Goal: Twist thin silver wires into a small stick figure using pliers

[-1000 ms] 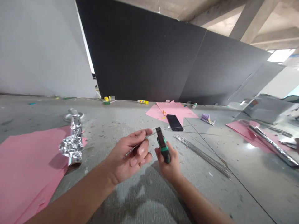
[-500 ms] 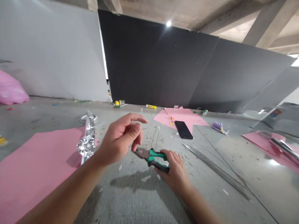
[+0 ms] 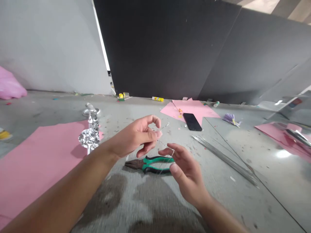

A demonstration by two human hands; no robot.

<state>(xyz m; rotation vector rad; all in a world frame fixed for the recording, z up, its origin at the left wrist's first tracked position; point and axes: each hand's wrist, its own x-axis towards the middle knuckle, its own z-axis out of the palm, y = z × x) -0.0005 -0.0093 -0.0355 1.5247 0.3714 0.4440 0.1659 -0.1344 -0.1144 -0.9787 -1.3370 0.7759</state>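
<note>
The left forearm (image 3: 60,181) enters from about 7 o'clock and the right forearm (image 3: 218,216) from about 5 o'clock, both bare and slim. The left hand (image 3: 134,136) and right hand (image 3: 187,171) are bare too, with slender fingers and short nails.

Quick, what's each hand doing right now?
Left hand: closed, pinching a thin wire.
Right hand: open, fingers at the wire, no clear grip.

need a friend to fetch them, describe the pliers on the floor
On the grey concrete floor, below the left hand and right hand, lie metal pliers with green-and-black handles. Those grips set them apart from the bundle of bare metal rods.
</note>
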